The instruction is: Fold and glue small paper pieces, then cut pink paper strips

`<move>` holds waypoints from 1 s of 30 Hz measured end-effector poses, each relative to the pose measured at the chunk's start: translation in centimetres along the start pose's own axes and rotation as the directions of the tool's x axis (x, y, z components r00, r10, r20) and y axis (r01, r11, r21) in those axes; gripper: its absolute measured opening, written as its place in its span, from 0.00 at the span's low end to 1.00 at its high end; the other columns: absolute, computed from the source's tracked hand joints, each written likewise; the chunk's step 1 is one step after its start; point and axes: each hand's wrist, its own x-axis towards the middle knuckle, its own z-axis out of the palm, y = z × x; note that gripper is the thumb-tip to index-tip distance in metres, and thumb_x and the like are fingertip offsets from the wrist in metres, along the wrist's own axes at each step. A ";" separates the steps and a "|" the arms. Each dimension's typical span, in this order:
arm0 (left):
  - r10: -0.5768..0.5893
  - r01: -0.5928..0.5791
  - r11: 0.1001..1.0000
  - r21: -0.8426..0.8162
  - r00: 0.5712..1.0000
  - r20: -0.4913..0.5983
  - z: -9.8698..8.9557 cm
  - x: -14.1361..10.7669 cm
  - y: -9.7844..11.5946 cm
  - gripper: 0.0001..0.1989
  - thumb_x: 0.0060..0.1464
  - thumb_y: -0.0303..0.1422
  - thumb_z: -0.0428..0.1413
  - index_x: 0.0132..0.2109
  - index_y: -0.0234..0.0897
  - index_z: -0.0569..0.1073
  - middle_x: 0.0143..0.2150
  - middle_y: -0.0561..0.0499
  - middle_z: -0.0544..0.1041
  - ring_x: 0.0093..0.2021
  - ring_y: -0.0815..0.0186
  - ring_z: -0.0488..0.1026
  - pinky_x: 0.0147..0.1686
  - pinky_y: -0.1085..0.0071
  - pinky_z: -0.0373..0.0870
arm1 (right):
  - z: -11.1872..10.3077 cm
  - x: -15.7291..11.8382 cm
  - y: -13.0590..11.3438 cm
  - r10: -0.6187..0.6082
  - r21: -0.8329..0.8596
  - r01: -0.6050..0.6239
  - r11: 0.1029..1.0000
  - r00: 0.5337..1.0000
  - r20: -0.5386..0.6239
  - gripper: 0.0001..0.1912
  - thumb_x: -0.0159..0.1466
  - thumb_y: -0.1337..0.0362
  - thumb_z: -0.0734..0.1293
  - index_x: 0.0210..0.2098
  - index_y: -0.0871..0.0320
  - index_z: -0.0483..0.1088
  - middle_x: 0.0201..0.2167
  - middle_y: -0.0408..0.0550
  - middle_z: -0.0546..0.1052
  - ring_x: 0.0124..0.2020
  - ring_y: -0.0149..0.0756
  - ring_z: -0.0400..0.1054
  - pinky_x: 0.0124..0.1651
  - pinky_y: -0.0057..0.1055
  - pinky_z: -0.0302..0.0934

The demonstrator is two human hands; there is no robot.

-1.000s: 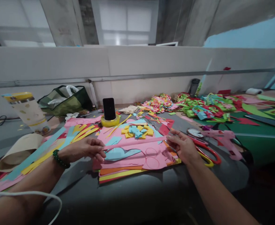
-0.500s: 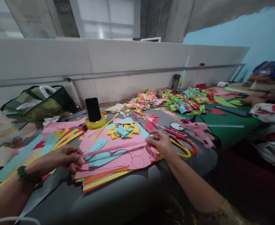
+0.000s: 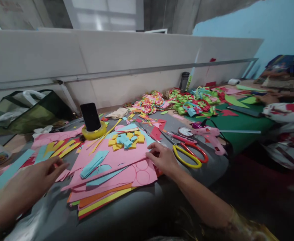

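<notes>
A long pink strip [image 3: 104, 174] lies slantwise over the stack of pink sheets [image 3: 147, 175]. My right hand [image 3: 160, 157] is at the strip's right end, thumb and fingertips close together on it. My left hand [image 3: 41, 175] is blurred, off the strip's left end, fingers apart and nothing visible in them. Folded blue strips [image 3: 94, 164] rest on the pink paper, and a small pile of yellow and blue folded pieces [image 3: 126, 140] sits behind them. Two pairs of scissors, with yellow handles [image 3: 187, 159] and red handles [image 3: 199, 152], lie right of my right hand.
A phone [image 3: 90, 117] leans on a yellow tape roll [image 3: 94, 133]. At the right lie a pink glue gun [image 3: 213, 137] and a round dial [image 3: 185, 131]. Colourful paper pieces [image 3: 152, 102] are heaped behind. A green bag [image 3: 43, 110] stands left; another person's sleeve [image 3: 284, 112] shows right.
My left hand has let go of the strip and moved left. The strip now lies on the sheets, its right end still at my right hand. The view has shifted.
</notes>
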 end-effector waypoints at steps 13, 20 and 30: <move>0.571 -0.619 0.748 0.239 0.784 0.245 12.5 -3.2 10.2 0.44 0.55 0.58 0.36 0.67 0.30 0.47 0.69 0.40 0.43 0.68 0.51 0.43 0.63 0.48 0.48 | -0.2 -0.5 0.0 -0.524 -0.438 0.653 0.617 0.757 0.391 0.14 0.64 0.72 0.59 0.42 0.54 0.74 0.40 0.47 0.76 0.42 0.40 0.62 0.43 0.35 0.57; 0.617 -0.634 0.723 0.274 0.772 0.154 13.4 -3.2 9.2 0.41 0.56 0.56 0.38 0.68 0.35 0.45 0.69 0.42 0.46 0.68 0.53 0.44 0.62 0.49 0.51 | -3.0 -0.1 -0.8 -0.400 -0.513 0.661 0.547 0.745 0.533 0.11 0.63 0.72 0.61 0.41 0.57 0.73 0.41 0.49 0.76 0.43 0.42 0.61 0.42 0.38 0.53; 0.583 -0.590 0.761 0.270 0.804 0.115 13.3 -3.7 9.7 0.44 0.53 0.58 0.40 0.67 0.32 0.49 0.68 0.38 0.49 0.68 0.50 0.47 0.61 0.48 0.53 | -0.8 0.3 -3.1 -0.417 -0.399 0.816 0.418 0.562 0.714 0.07 0.63 0.70 0.62 0.38 0.60 0.72 0.36 0.50 0.74 0.38 0.41 0.60 0.37 0.37 0.54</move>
